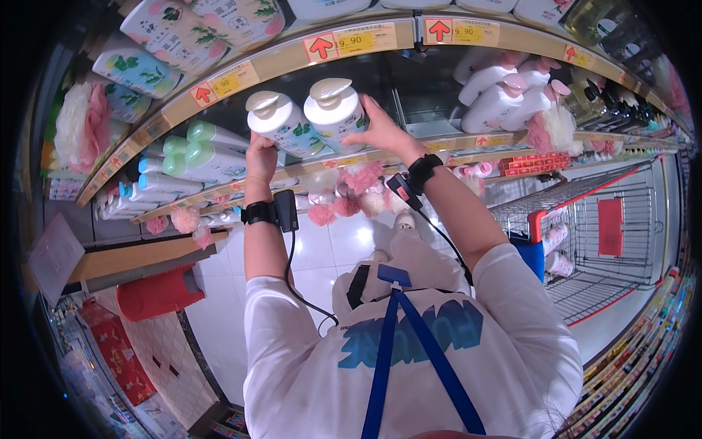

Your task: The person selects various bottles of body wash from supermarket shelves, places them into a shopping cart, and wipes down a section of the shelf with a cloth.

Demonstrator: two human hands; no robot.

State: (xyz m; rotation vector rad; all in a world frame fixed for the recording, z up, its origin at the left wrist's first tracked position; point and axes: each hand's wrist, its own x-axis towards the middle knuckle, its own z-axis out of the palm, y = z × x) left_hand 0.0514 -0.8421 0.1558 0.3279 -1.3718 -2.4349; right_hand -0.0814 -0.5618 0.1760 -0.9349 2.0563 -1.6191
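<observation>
Two white pump bottles with green leaf print stand side by side at the middle shelf. My left hand (261, 159) grips the outer side of the left pump bottle (282, 123), low on its body. Around the right pump bottle (335, 112) my right hand (381, 129) is closed, thumb across the front and fingers behind. Both bottles lean slightly, with their pale pump heads towards me. Whether their bases touch the shelf is hidden. Each wrist wears a black strap with a small cabled device.
Green-capped bottles (211, 156) stand left on the shelf, pink-pump bottles (493, 104) right. An upper shelf edge (378, 35) with price tags runs above my hands. Pink and white bath puffs (356, 189) hang below. A wire shopping cart (592, 236) holding bottles is at my right, a red plastic basket (159, 293) lower left.
</observation>
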